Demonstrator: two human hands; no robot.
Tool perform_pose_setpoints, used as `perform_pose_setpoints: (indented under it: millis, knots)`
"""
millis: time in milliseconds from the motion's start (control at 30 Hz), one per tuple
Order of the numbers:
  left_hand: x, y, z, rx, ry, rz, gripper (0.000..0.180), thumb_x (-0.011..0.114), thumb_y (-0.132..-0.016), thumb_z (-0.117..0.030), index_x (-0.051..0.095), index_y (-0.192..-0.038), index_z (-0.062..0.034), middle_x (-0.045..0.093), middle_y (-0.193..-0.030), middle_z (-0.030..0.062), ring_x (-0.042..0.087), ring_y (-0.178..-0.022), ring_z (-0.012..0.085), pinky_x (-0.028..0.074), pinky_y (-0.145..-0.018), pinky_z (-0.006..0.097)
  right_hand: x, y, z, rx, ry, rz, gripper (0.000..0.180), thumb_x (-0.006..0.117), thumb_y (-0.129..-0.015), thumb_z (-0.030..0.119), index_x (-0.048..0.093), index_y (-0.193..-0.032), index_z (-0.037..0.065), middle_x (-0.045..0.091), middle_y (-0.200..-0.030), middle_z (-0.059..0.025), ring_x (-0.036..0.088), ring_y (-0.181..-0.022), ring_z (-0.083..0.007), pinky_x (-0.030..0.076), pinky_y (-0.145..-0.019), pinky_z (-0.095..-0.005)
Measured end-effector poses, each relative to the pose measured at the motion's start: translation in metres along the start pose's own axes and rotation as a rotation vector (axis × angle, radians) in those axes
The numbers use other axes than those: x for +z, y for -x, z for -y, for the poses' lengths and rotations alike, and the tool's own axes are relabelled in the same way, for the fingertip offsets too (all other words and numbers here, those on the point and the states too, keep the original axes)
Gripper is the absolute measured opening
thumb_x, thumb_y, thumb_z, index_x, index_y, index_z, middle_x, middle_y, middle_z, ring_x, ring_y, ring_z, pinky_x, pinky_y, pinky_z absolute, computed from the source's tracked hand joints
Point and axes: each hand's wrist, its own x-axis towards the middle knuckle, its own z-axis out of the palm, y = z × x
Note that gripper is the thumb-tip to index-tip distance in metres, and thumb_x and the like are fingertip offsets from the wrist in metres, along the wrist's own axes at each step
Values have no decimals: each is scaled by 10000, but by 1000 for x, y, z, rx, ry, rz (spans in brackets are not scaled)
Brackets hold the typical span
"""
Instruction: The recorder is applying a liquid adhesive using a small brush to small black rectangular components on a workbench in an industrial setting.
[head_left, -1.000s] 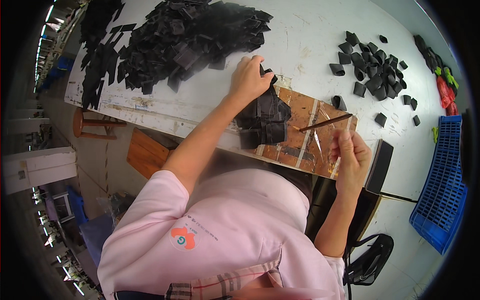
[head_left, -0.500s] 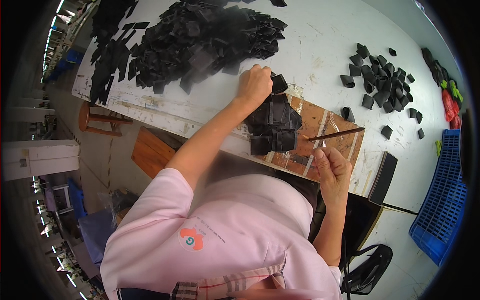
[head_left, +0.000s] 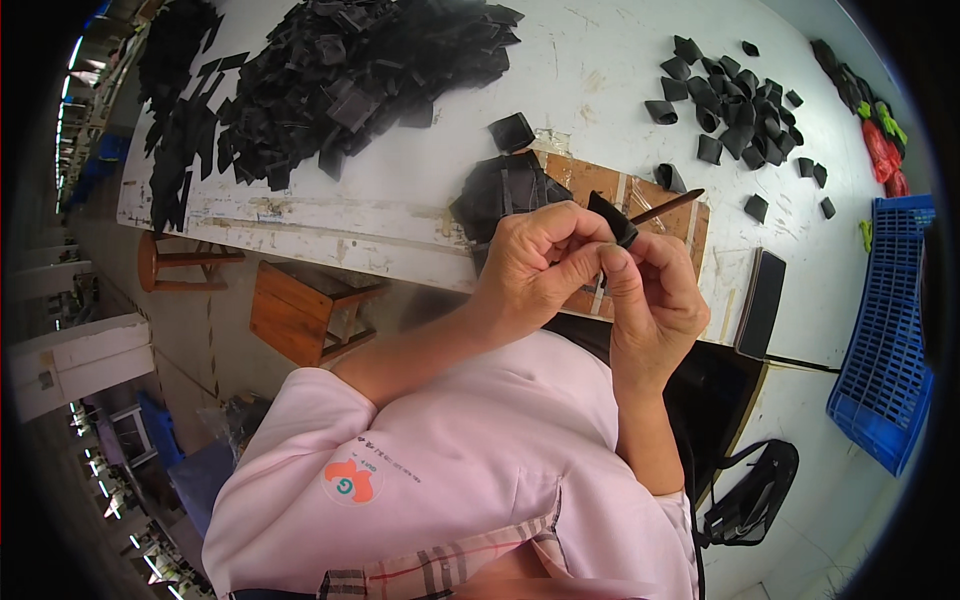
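A small black fabric piece (head_left: 612, 218) is pinched between my two hands, above the brown board at the table's near edge. My left hand (head_left: 540, 262) has its thumb and fingers closed at the piece's left side. My right hand (head_left: 655, 305) meets it from the right, thumb and fingers pressed together, thumbs almost touching. Just behind my fingers, a thin dark-brown stick (head_left: 670, 207) slants over the board; its other end is hidden. Black pieces (head_left: 505, 190) lie in overlapping rows on the board's left part, partly covered by my left hand. One loose black piece (head_left: 512, 132) rests beyond them.
A large heap of flat black pieces (head_left: 350, 90) covers the table's far left. Folded black loops (head_left: 740, 105) lie scattered at the far right. The taped brown board (head_left: 690, 225) is under my hands. A blue plastic crate (head_left: 880, 330) stands right; wooden stools (head_left: 290, 312) stand left.
My left hand has come back from beside the loose piece to meet my right hand. A black piece now shows between them. The whole view has shifted slightly.
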Motion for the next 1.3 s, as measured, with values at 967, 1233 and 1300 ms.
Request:
perform_pose_setpoints:
  millis: [967,1233,1300]
  knots:
    - [18,-14,4,65,79,-46,126,501,-749,50,504,-866,4,564,-661,21,466,-463,10,374,-414,171,-27,-13,-18,745,-1380,310,80,519,-794,22,458,-839,-4,431,-695,-53,291,-501,-76,232,-397,-198]
    - [5,-39,-21,-278,964,186,123,461,-793,25,497,-911,14,555,-661,74,348,-330,15,235,-291,172,-30,-52,31,483,-602,264,211,532,-853,211,513,-724,45,406,-607,55,304,-496,-14,232,-419,-157]
    - [2,-44,-30,-412,1409,462,156,416,-841,1,476,-985,9,540,-655,62,300,-311,16,209,-281,167,-33,-70,35,412,-599,366,220,535,-853,221,514,-716,50,399,-599,57,297,-496,-13,227,-421,-160]
